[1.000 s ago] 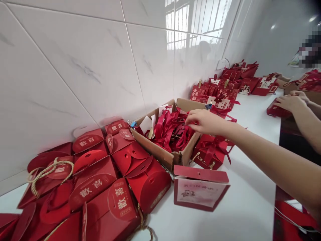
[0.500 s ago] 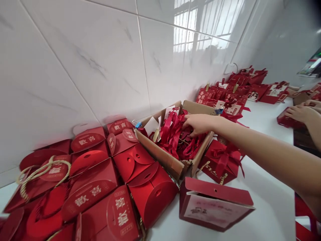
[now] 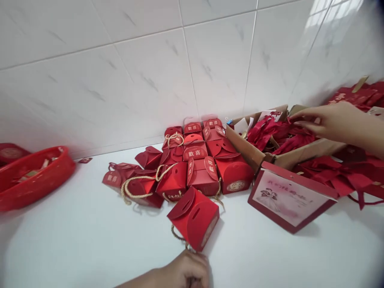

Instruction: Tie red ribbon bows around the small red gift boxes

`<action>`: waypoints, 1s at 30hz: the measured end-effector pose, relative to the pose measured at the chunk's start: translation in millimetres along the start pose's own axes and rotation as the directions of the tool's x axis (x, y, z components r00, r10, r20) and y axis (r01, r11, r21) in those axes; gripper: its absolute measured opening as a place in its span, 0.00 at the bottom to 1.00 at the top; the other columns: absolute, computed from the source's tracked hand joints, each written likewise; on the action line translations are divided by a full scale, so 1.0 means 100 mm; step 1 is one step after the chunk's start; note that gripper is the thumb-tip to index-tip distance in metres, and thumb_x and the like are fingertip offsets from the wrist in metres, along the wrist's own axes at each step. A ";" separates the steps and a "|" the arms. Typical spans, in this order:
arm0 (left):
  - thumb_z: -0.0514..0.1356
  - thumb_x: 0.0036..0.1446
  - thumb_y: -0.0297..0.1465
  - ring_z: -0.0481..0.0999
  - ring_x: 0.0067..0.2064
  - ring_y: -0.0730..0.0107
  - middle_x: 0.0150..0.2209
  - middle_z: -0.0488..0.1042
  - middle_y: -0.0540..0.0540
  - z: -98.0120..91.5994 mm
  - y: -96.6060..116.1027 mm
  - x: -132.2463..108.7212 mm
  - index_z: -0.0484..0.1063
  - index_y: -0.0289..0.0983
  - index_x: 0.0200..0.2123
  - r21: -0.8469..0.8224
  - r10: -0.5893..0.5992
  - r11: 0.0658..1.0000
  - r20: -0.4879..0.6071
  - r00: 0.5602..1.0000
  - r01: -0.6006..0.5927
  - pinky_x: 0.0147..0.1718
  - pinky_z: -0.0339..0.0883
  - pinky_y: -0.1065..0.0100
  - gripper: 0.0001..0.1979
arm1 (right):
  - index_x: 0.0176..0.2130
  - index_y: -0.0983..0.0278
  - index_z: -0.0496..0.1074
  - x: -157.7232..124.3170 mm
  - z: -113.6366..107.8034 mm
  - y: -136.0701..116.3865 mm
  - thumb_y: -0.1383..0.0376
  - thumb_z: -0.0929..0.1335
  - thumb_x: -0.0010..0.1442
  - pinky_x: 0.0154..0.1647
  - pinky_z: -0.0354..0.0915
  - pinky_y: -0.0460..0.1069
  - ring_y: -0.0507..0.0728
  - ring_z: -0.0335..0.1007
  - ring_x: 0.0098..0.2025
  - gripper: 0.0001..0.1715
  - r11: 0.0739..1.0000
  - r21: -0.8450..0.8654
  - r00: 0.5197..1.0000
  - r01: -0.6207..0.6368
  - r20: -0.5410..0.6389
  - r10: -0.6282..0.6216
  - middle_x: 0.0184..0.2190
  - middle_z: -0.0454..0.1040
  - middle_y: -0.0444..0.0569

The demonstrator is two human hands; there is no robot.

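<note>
At the bottom centre, my left hand (image 3: 189, 269) is closed on the white table, right by the gold cord of a red gift box (image 3: 195, 218); what its fingers grip, if anything, is hidden. My right hand (image 3: 325, 120) reaches from the right over the cardboard box (image 3: 246, 148), fingers bent at the red ribbons (image 3: 277, 134) inside; whether it pinches one is unclear. A red box with a pale printed front (image 3: 288, 196) stands before the cardboard box. Several red boxes (image 3: 202, 172) with gold cords are packed together left of it.
A red oval basin (image 3: 36, 188) holding small items is at the far left. Red bags and a ribboned box (image 3: 339, 176) crowd the right side. The tiled wall (image 3: 144, 88) rises behind the table (image 3: 99, 240).
The view has swung left and back, bringing the basin and my left hand into sight. My right hand has lifted somewhat from the ribbons towards the cardboard box's right end.
</note>
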State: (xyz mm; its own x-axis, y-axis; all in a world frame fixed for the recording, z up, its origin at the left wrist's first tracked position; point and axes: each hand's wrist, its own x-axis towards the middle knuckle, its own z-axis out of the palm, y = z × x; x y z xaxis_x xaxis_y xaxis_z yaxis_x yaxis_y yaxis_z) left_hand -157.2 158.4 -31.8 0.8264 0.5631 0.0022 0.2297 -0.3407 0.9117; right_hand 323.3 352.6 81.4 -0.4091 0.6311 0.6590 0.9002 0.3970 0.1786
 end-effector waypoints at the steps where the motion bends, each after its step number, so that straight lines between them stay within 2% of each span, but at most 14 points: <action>1: 0.54 0.57 0.47 0.58 0.21 0.76 0.15 0.56 0.51 0.01 0.02 0.02 0.58 0.37 0.18 -0.023 0.001 1.000 0.001 1.000 -0.001 0.21 0.55 0.71 0.24 | 0.36 0.54 0.76 -0.02 -0.07 -0.03 0.55 0.70 0.54 0.19 0.58 0.44 0.48 0.64 0.17 0.09 0.999 -0.034 0.999 -0.024 -0.026 0.024 0.20 0.73 0.38; 6: 0.55 0.56 0.44 0.57 0.24 0.77 0.20 0.57 0.52 0.03 0.13 0.06 0.58 0.36 0.20 0.002 -0.122 0.992 -0.018 0.992 0.122 0.23 0.52 0.72 0.20 | 0.36 0.60 0.71 -0.10 -0.61 -0.31 0.61 0.68 0.58 0.25 0.59 0.45 0.48 0.65 0.21 0.06 0.962 -0.111 0.967 -0.250 -0.072 0.244 0.21 0.69 0.40; 8: 0.55 0.57 0.43 0.58 0.25 0.76 0.22 0.59 0.51 0.05 0.16 0.05 0.59 0.35 0.21 0.036 -0.146 0.988 -0.038 0.989 0.147 0.24 0.52 0.73 0.20 | 0.37 0.62 0.69 -0.16 -0.85 -0.48 0.64 0.67 0.59 0.29 0.62 0.46 0.49 0.67 0.25 0.04 0.935 -0.008 0.932 -0.354 -0.085 0.352 0.25 0.70 0.42; 10: 0.54 0.58 0.43 0.59 0.25 0.76 0.22 0.61 0.50 0.08 0.19 0.05 0.60 0.35 0.22 0.050 -0.145 0.988 -0.049 0.988 0.147 0.24 0.54 0.73 0.19 | 0.39 0.63 0.68 -0.24 -1.07 -0.69 0.64 0.67 0.59 0.32 0.65 0.48 0.50 0.69 0.28 0.06 0.894 0.194 0.893 -0.404 -0.130 0.431 0.28 0.72 0.45; 13: 0.54 0.59 0.40 0.60 0.25 0.76 0.23 0.64 0.50 0.18 0.31 0.17 0.64 0.34 0.24 0.085 -0.138 0.986 -0.074 0.988 0.144 0.25 0.56 0.73 0.16 | 0.42 0.63 0.68 -0.38 -1.26 -1.03 0.63 0.68 0.59 0.35 0.69 0.49 0.51 0.72 0.32 0.10 0.739 0.602 0.823 -0.304 -0.225 0.522 0.31 0.73 0.46; 16: 0.57 0.57 0.35 0.66 0.31 0.73 0.31 0.69 0.48 0.29 0.51 0.49 0.67 0.36 0.34 0.201 -0.049 0.975 -0.215 0.975 0.093 0.29 0.61 0.72 0.08 | 0.42 0.62 0.70 -0.49 -1.23 -1.32 0.60 0.69 0.59 0.33 0.70 0.48 0.50 0.70 0.30 0.12 0.562 0.807 0.762 -0.183 -0.245 0.600 0.30 0.73 0.45; 18: 0.58 0.55 0.32 0.69 0.37 0.69 0.37 0.70 0.46 0.35 0.62 0.81 0.65 0.38 0.41 0.249 0.059 0.967 -0.395 0.917 0.045 0.34 0.64 0.70 0.10 | 0.40 0.61 0.70 -0.56 -1.11 -1.47 0.58 0.69 0.58 0.30 0.69 0.47 0.50 0.68 0.27 0.11 0.449 0.885 0.729 -0.124 -0.226 0.646 0.29 0.71 0.44; 20: 0.59 0.53 0.31 0.71 0.41 0.68 0.41 0.70 0.45 0.36 0.70 1.18 0.63 0.38 0.42 0.239 0.125 0.971 -0.594 0.795 0.026 0.37 0.65 0.68 0.12 | 0.38 0.60 0.67 -0.62 -0.95 -1.61 0.57 0.69 0.57 0.30 0.69 0.48 0.50 0.68 0.27 0.12 0.318 0.944 0.683 -0.091 -0.173 0.710 0.28 0.69 0.43; 22: 0.59 0.53 0.30 0.70 0.46 0.65 0.44 0.69 0.43 0.31 0.73 1.53 0.62 0.38 0.44 0.210 0.178 0.977 -0.745 0.643 -0.027 0.42 0.66 0.66 0.14 | 0.38 0.60 0.64 -0.67 -0.79 -1.76 0.55 0.68 0.57 0.34 0.70 0.48 0.50 0.69 0.30 0.13 0.260 0.958 0.590 -0.120 -0.141 0.795 0.30 0.68 0.44; 24: 0.59 0.52 0.29 0.67 0.53 0.61 0.51 0.65 0.39 0.24 0.73 1.82 0.59 0.38 0.49 0.199 0.214 0.976 -0.793 0.570 -0.088 0.47 0.65 0.63 0.21 | 0.39 0.60 0.63 -0.71 -0.64 -1.89 0.55 0.66 0.59 0.38 0.71 0.49 0.51 0.70 0.34 0.13 0.245 0.952 0.498 -0.182 -0.126 0.858 0.35 0.69 0.46; 25: 0.59 0.52 0.28 0.64 0.56 0.60 0.55 0.62 0.38 0.21 0.72 1.94 0.56 0.38 0.53 0.173 0.208 0.978 -0.794 0.571 -0.116 0.49 0.64 0.62 0.25 | 0.40 0.60 0.63 -0.73 -0.58 -1.94 0.55 0.65 0.60 0.39 0.71 0.50 0.51 0.70 0.35 0.13 0.239 0.948 0.462 -0.208 -0.120 0.879 0.35 0.69 0.47; 27: 0.58 0.54 0.27 0.64 0.57 0.60 0.57 0.61 0.37 0.16 0.71 2.07 0.52 0.38 0.57 0.069 0.163 0.983 -0.745 0.646 -0.169 0.51 0.63 0.60 0.29 | 0.41 0.61 0.62 -0.74 -0.48 -2.01 0.54 0.63 0.61 0.42 0.71 0.52 0.52 0.70 0.36 0.13 0.225 0.943 0.421 -0.246 -0.105 0.901 0.36 0.69 0.47; 29: 0.56 0.55 0.27 0.68 0.54 0.63 0.54 0.65 0.37 0.15 0.70 2.09 0.53 0.37 0.57 -0.029 0.112 0.983 -0.683 0.722 -0.180 0.51 0.64 0.60 0.26 | 0.41 0.61 0.61 -0.74 -0.43 -2.03 0.54 0.63 0.61 0.43 0.71 0.53 0.53 0.71 0.37 0.14 0.210 0.942 0.405 -0.262 -0.090 0.910 0.36 0.68 0.47; 30: 0.56 0.55 0.27 0.70 0.51 0.64 0.51 0.67 0.39 0.16 0.71 2.06 0.55 0.36 0.56 -0.044 0.095 0.985 -0.670 0.736 -0.168 0.51 0.64 0.61 0.24 | 0.41 0.60 0.60 -0.73 -0.42 -2.03 0.54 0.63 0.61 0.43 0.71 0.53 0.53 0.71 0.38 0.14 0.209 0.942 0.405 -0.264 -0.088 0.910 0.36 0.68 0.47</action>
State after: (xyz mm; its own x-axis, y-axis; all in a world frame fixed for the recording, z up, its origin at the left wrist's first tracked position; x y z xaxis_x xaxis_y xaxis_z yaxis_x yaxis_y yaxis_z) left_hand 37.9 238.6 26.6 0.2856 0.8865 0.3639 0.0646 -0.3967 0.9157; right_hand 176.8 198.0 28.0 0.6664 0.5585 0.4940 0.1557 0.5437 -0.8247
